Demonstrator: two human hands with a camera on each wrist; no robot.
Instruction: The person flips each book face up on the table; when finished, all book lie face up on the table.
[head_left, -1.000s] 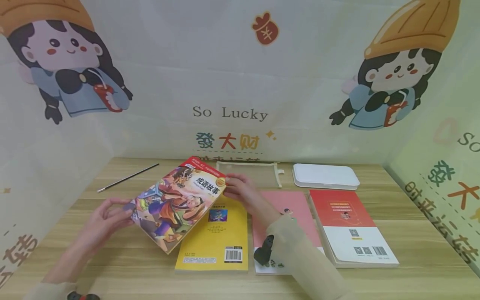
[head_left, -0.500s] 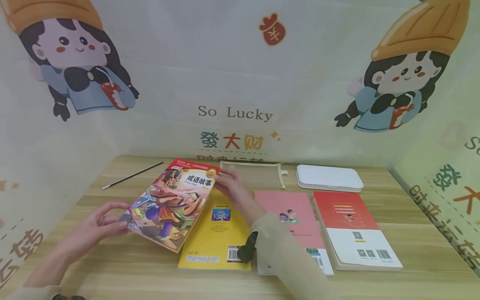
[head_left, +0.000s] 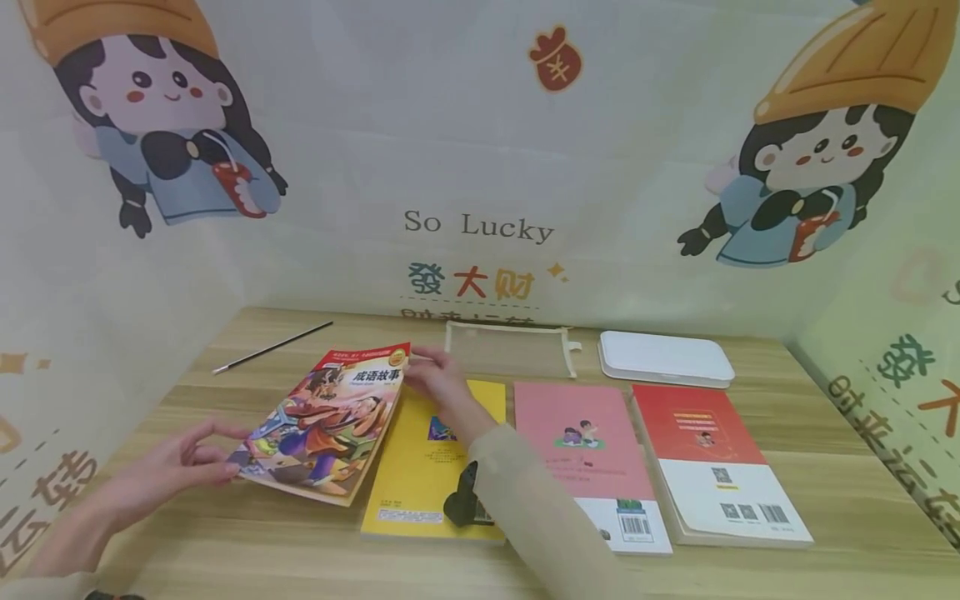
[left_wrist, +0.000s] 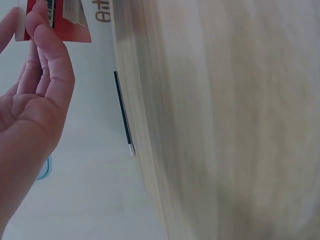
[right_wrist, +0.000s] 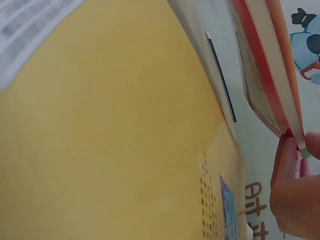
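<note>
A paperback book with a red top band and a colourful illustrated cover is held tilted above the table. My left hand pinches its lower left corner between thumb and fingers; the left wrist view shows the hand at the book's red back corner with a barcode. My right hand grips the upper right corner, and in the right wrist view its fingers and thumb close on the book's page edge. Directly right of it lies a yellow book, partly covered by the held book and my right arm.
A pink book and a red and white book lie in a row to the right. Behind them are a mesh zip pouch and a white case. A thin black stick lies at the back left.
Both hands have carried the illustrated book left and lower, turning it more upright in the view and uncovering more of the yellow book. The head view has shifted slightly left.
</note>
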